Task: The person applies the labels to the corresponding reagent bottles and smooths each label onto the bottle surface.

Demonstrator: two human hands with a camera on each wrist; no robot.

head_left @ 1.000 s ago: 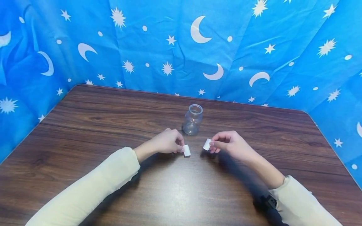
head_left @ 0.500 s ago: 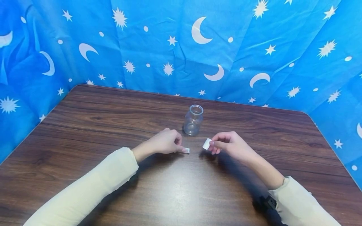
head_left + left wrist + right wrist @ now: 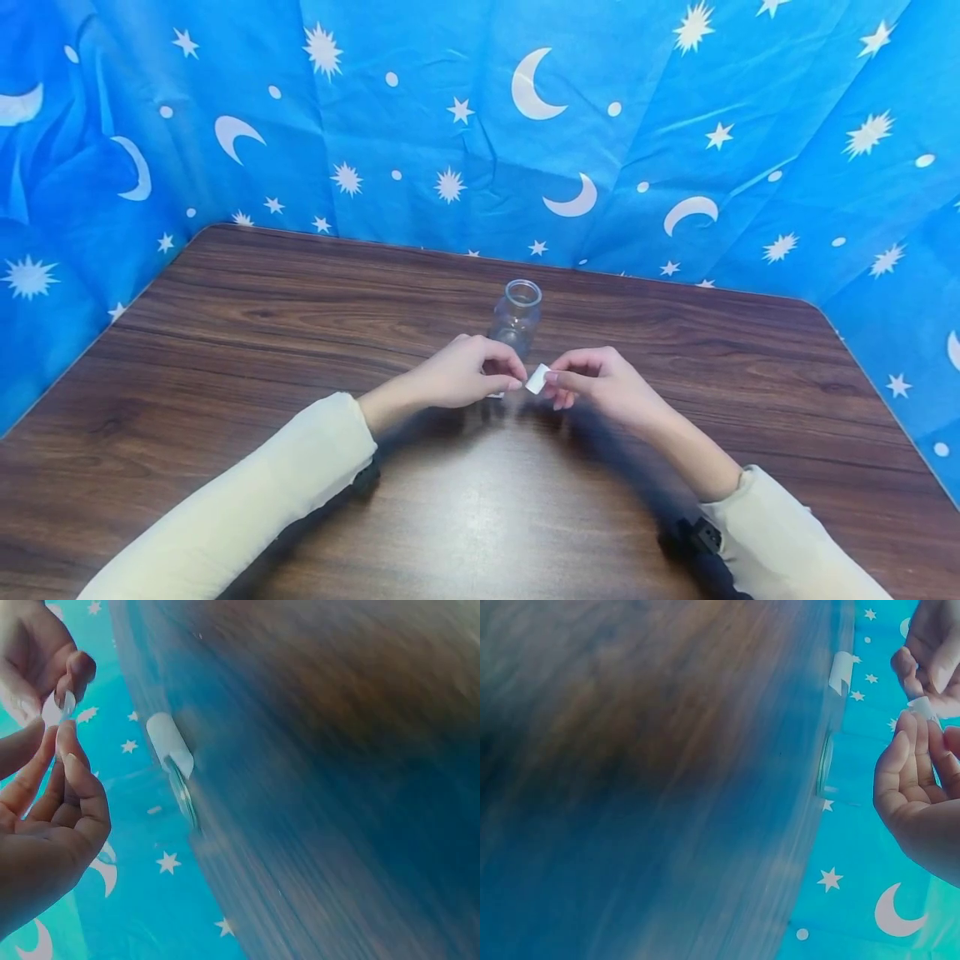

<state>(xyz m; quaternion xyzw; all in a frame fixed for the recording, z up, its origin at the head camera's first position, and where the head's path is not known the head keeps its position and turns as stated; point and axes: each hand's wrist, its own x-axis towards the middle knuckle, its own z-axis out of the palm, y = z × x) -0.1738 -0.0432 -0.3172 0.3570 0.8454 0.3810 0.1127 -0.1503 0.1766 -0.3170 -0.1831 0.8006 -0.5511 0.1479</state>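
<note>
My right hand pinches a small white curled piece between thumb and fingers, just above the table. From the other side my left hand reaches in, its thumb and fingertips bent close to that piece; a narrow gap seems to lie between them in the head view. Below the left hand a second white piece lies on the table, mostly hidden in the head view; the left wrist view shows this white piece as a short cylinder. Behind the hands a clear glass jar stands upright without a lid.
The brown wood-grain table reaches back to a blue curtain with white moons and stars. Cream sleeves cover both forearms, and a dark wrist device shows below the right cuff.
My left hand has let go of its white piece, leaving it on the table, and moved right toward the other piece. My right hand has shifted slightly left, still holding its piece.
</note>
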